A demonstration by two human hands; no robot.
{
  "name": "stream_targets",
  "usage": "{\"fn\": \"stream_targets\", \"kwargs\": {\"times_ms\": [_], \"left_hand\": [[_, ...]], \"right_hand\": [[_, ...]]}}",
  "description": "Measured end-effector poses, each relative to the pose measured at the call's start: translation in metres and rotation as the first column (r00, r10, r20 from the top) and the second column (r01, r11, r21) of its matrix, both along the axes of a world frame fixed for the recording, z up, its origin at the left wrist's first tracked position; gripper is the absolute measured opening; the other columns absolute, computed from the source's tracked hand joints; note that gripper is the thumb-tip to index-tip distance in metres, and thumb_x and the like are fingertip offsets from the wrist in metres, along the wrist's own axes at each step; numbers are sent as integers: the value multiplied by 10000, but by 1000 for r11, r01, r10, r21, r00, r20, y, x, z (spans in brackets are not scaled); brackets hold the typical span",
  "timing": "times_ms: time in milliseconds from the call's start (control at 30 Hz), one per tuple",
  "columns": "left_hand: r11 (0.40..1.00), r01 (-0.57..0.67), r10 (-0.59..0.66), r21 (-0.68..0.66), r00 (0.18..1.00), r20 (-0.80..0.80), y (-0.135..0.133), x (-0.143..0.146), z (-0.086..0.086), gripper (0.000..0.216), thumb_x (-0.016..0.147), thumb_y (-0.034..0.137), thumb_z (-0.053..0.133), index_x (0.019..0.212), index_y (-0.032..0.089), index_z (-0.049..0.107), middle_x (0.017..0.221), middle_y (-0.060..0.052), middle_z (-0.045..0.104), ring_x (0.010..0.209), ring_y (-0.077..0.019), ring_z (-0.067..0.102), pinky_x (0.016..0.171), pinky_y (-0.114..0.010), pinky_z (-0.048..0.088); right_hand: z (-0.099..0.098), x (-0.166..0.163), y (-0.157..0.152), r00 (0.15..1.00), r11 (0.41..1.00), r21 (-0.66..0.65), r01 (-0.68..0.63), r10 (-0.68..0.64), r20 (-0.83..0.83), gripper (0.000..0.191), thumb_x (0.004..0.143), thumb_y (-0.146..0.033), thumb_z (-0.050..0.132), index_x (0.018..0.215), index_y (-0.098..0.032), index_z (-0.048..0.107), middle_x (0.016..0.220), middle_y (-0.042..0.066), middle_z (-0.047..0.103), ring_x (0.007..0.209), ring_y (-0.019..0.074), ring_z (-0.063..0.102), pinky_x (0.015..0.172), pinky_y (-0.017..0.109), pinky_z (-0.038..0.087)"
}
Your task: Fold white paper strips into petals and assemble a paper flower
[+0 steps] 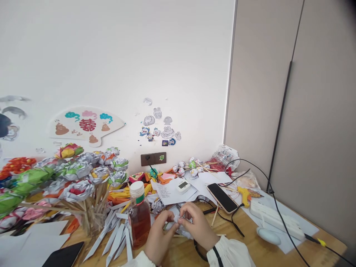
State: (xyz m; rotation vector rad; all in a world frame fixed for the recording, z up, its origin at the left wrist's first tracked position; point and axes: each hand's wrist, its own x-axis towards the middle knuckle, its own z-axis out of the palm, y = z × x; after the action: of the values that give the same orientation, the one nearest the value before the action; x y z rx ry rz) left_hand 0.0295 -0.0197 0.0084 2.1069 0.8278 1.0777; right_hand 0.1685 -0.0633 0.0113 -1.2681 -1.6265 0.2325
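Observation:
My left hand (pixel 162 233) and my right hand (pixel 196 226) meet over the front middle of the table. Between their pinched thumbs and fingers is a small piece of white paper (pixel 176 218), partly hidden by the fingertips. Just left of my left hand stands a bottle of reddish-brown liquid (pixel 139 222) with a white cap. Folded white paper strips (pixel 115 237) lie beyond it to the left. Under and behind the hands are thin wooden sticks and crumpled paper, partly covered.
Paper flowers on sticks (pixel 80 189) crowd the left side. A white timer (pixel 183 186) lies on a printed sheet behind the hands. To the right are a phone (pixel 222 198), a yellow glue gun (pixel 244 196), a power strip (pixel 276 218) and looping black cables. A wall closes the back.

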Motion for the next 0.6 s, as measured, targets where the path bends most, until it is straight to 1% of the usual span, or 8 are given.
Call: {"fn": "stream_targets", "kwargs": {"times_ms": [100,167,300,367,467,600], "left_hand": [[996,61,-60,-65,998,25,1,0,2,94,676,256,511,670,180,456,659,13,490,661,-137,469,624,-237,384],[984,107,-97,-145,992,77,2,1,1,112,668,264,518,662,177,448,637,25,473,633,-125,462,597,-226,381],[921,184,-125,-342,974,187,5,5,-8,148,633,256,546,645,174,424,580,53,431,556,-98,430,521,-203,372],[890,211,-134,-404,969,210,8,6,-14,170,617,259,559,638,175,413,565,59,420,537,-96,421,491,-202,372],[879,220,-136,-422,966,220,13,7,-22,185,606,266,566,640,175,409,563,60,420,534,-98,422,476,-207,377],[918,163,-104,-362,978,179,17,6,-27,155,610,247,552,623,173,417,554,61,421,536,-97,423,501,-208,365]], "right_hand": [[0,2,2,996,997,-59,-39,34,-83,95,646,-117,558,686,-184,503,665,-39,472,611,103,435,552,195,328],[-2,4,3,990,993,-111,-48,32,-137,91,638,-120,551,686,-181,504,643,-43,465,597,101,432,536,189,328],[-8,5,8,984,980,-191,-63,29,-178,98,611,-110,547,669,-176,502,604,-53,454,570,96,421,526,189,321],[-11,5,10,978,970,-224,-96,50,-201,90,612,-114,539,667,-174,500,604,-53,461,557,93,418,525,192,322],[-14,5,12,973,962,-241,-125,71,-218,83,618,-122,533,672,-173,496,615,-51,471,566,96,426,536,196,330],[-17,2,13,993,985,-169,-29,8,-118,103,605,-91,539,652,-173,499,672,-41,465,621,103,436,564,196,330]]}}
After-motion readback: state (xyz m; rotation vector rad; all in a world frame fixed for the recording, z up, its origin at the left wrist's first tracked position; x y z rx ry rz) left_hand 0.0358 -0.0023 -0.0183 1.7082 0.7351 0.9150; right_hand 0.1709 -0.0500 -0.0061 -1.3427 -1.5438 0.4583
